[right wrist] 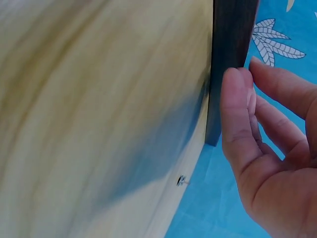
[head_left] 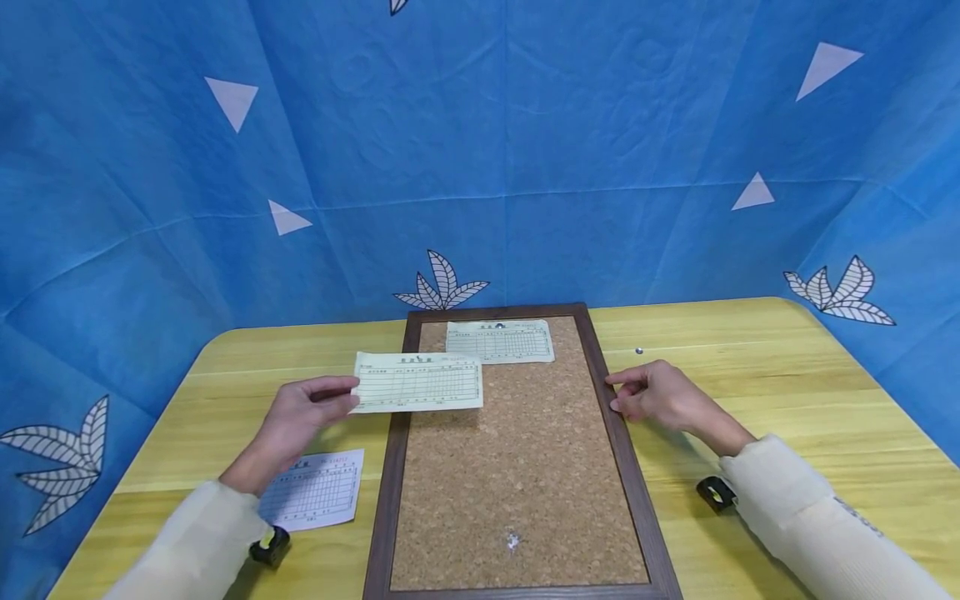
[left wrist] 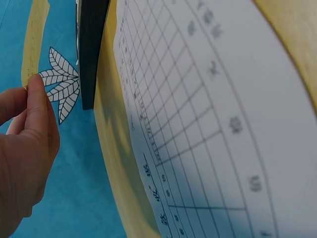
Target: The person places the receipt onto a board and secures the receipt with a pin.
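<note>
Between the thumb and fingers of my left hand point(head_left: 296, 417), the left end of a pale green receipt slip point(head_left: 420, 383) is pinched. The slip lies flat in the air over the upper left of a framed cork board point(head_left: 517, 458), with a small dark mark near its top edge. In the left wrist view only a narrow strip of it point(left wrist: 35, 39) shows. At the board's top, a similar slip point(head_left: 498, 346) carries a silver thumbtack point(head_left: 500, 326). My right hand point(head_left: 660, 396) touches the board's right frame edge with its fingertips, fingers loosely bent; no object shows between them.
A white form slip point(head_left: 330, 492) lies on the wooden table point(head_left: 787, 400), partly under my left forearm. One thumbtack point(head_left: 639, 351) sits right of the board. Several small silver tacks point(head_left: 513, 542) lie clustered on the lower cork. A blue patterned cloth point(head_left: 525, 167) hangs behind.
</note>
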Motion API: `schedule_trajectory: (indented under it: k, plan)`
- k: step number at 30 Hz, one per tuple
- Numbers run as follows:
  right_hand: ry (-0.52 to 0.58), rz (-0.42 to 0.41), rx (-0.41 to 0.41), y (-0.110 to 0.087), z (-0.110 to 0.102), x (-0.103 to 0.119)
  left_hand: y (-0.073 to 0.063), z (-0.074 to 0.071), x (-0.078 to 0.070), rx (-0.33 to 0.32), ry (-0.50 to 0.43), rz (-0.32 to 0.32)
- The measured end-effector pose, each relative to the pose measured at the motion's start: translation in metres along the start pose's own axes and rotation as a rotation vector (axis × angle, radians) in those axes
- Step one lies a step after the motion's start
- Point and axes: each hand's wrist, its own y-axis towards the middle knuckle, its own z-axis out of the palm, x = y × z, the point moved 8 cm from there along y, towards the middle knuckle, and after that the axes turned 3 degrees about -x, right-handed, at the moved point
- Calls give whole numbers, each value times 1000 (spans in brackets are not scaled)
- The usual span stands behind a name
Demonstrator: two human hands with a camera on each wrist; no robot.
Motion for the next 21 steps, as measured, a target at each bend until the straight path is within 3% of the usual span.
schedule_trajectory:
  k: [7, 21]
  plan:
    - [-21, -47, -55, 3, 0, 10, -1, 3, -3, 0, -34, 3]
    - [139, -69, -40, 10, 16, 33, -1, 10, -5, -2, -63, 7]
